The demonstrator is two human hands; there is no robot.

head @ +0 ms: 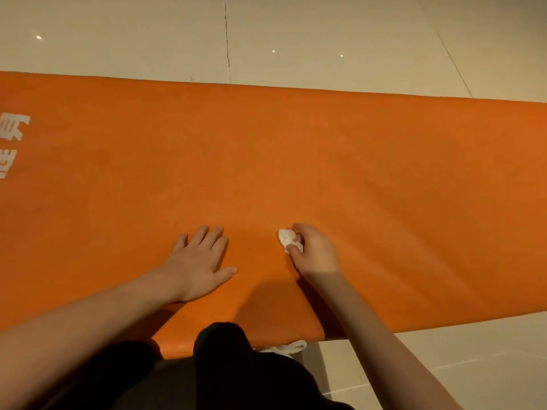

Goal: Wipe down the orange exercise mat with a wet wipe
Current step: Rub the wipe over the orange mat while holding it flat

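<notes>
Right hand grip pinches the wet wipe on the mat; left hand flat

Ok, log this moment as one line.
task: wipe mat | right hand: holds wet wipe on orange mat | left hand: flat on mat, empty

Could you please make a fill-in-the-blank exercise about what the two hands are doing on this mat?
1. The wipe is held in the ____ hand.
2. The left hand lies ____ on the mat, fingers spread.
3. The colour of the mat is ____.
4. The white letters are printed near the mat's ____ end in the picture.

Missing words: right; flat; orange; left
</notes>
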